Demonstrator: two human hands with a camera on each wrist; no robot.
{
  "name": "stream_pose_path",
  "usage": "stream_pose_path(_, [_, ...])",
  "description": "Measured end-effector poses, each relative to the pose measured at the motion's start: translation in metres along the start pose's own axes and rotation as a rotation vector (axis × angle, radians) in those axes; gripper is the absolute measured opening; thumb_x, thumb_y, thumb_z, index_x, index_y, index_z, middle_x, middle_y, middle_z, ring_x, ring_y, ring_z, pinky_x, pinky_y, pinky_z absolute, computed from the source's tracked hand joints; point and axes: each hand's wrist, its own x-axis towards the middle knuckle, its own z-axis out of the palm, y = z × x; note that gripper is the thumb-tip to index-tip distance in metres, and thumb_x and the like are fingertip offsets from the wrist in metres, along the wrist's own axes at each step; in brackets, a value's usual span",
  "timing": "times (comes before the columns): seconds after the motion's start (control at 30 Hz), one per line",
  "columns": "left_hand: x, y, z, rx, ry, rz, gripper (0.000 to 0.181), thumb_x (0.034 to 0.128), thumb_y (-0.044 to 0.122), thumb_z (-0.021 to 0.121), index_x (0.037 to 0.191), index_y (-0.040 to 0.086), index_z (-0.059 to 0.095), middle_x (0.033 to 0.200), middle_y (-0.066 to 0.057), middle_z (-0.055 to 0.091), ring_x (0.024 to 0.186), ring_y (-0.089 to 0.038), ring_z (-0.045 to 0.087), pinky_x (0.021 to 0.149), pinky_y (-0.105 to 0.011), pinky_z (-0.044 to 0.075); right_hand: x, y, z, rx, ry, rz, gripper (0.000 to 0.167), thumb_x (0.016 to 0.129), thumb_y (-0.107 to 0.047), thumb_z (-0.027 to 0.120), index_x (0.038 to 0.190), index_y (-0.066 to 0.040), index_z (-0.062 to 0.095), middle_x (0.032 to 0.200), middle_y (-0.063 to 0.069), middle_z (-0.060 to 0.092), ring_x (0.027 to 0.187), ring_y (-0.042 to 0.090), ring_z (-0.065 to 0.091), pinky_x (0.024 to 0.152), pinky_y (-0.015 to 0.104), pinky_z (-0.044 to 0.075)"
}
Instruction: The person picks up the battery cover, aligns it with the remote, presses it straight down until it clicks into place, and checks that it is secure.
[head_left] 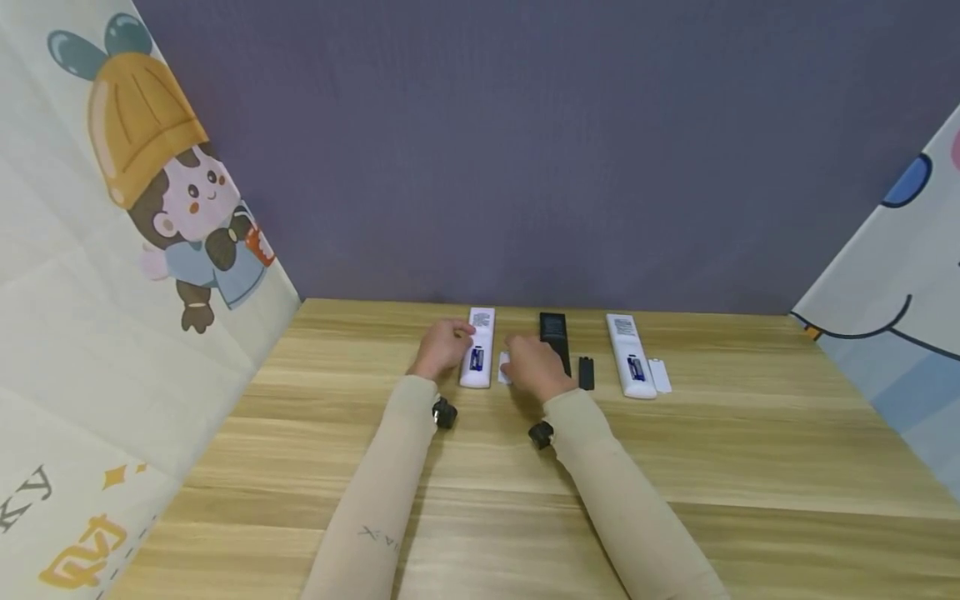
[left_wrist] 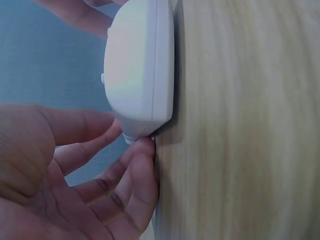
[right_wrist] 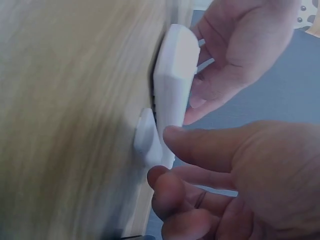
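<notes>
Both forearms wear long, plain sleeves in pale cream, smooth and fairly close-fitting. The left sleeve (head_left: pixel 367 508) bears thin dark lettering (head_left: pixel 378 537) near its middle, one character shaped like an X, the rest too small to read. At the far ends, the left cuff (head_left: pixel 415 393) and right cuff (head_left: pixel 576 415) wrap the wrists. A small, blocky black device sits on the inner side of each: left device (head_left: pixel 445 413), right device (head_left: pixel 541 434).
</notes>
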Motion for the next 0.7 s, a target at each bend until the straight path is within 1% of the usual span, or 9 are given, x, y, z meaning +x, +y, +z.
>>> stream_pose_path(0.1, [-0.005, 0.003, 0.0, 0.034, 0.032, 0.035, 0.027, 0.0952, 0.019, 0.068, 0.121, 0.011, 0.072, 0.118, -0.013, 0.073, 0.075, -0.015, 0.06, 0.07, -0.029, 0.049, 0.002, -0.001, 0.001, -0.018, -0.02, 0.006, 0.043, 0.097, -0.023, 0.07, 0.136, -0.005, 0.062, 0.127, 0.016, 0.07, 0.104, 0.035, 0.07, 0.085, 0.049, 0.059])
stream_pose_path(0.17, [-0.007, 0.006, 0.001, 0.072, 0.051, 0.057, 0.03, 0.0931, 0.023, 0.072, 0.12, 0.01, 0.072, 0.117, -0.013, 0.074, 0.088, -0.021, 0.065, 0.082, -0.035, 0.051, 0.002, -0.002, 0.002, -0.03, -0.037, 0.007, 0.038, 0.098, -0.023, 0.07, 0.13, -0.005, 0.065, 0.123, 0.016, 0.071, 0.103, 0.035, 0.07, 0.085, 0.05, 0.058])
stream_pose_path(0.23, [-0.009, 0.009, 0.002, 0.108, 0.064, 0.069, 0.033, 0.0913, 0.025, 0.075, 0.12, 0.009, 0.072, 0.117, -0.013, 0.074, 0.096, -0.027, 0.067, 0.088, -0.04, 0.053, 0.003, -0.003, 0.003, -0.041, -0.047, 0.006, 0.033, 0.098, -0.023, 0.069, 0.125, -0.004, 0.066, 0.12, 0.016, 0.071, 0.102, 0.036, 0.07, 0.085, 0.05, 0.058])
stream_pose_path(0.37, [-0.01, 0.014, 0.005, 0.19, 0.092, 0.072, 0.037, 0.0889, 0.027, 0.078, 0.121, 0.01, 0.071, 0.118, -0.013, 0.073, 0.102, -0.03, 0.067, 0.089, -0.043, 0.053, 0.002, -0.004, 0.004, -0.046, -0.058, 0.005, 0.033, 0.099, -0.023, 0.068, 0.125, -0.003, 0.066, 0.121, 0.017, 0.071, 0.104, 0.037, 0.07, 0.086, 0.05, 0.058])
stream_pose_path(0.43, [-0.01, 0.016, 0.006, 0.204, 0.099, 0.06, 0.039, 0.0882, 0.029, 0.08, 0.121, 0.01, 0.071, 0.118, -0.013, 0.073, 0.102, -0.03, 0.067, 0.088, -0.042, 0.053, 0.002, -0.004, 0.004, -0.041, -0.062, 0.004, 0.034, 0.099, -0.022, 0.067, 0.127, -0.003, 0.065, 0.122, 0.018, 0.071, 0.104, 0.037, 0.069, 0.087, 0.05, 0.058])
stream_pose_path(0.57, [-0.011, 0.017, 0.008, 0.21, 0.093, 0.042, 0.044, 0.087, 0.031, 0.081, 0.124, 0.009, 0.069, 0.118, -0.014, 0.073, 0.1, -0.03, 0.067, 0.086, -0.041, 0.053, 0.002, -0.004, 0.005, -0.021, -0.065, 0.005, 0.035, 0.1, -0.021, 0.067, 0.128, -0.002, 0.065, 0.123, 0.018, 0.07, 0.103, 0.035, 0.069, 0.087, 0.05, 0.058])
stream_pose_path(0.7, [-0.012, 0.018, 0.01, 0.225, 0.098, 0.043, 0.045, 0.0868, 0.031, 0.082, 0.123, 0.008, 0.068, 0.12, -0.015, 0.072, 0.102, -0.031, 0.066, 0.087, -0.042, 0.053, 0.002, -0.003, 0.006, -0.005, -0.06, 0.004, 0.035, 0.099, -0.02, 0.068, 0.128, -0.002, 0.064, 0.123, 0.018, 0.07, 0.104, 0.035, 0.069, 0.088, 0.05, 0.058])
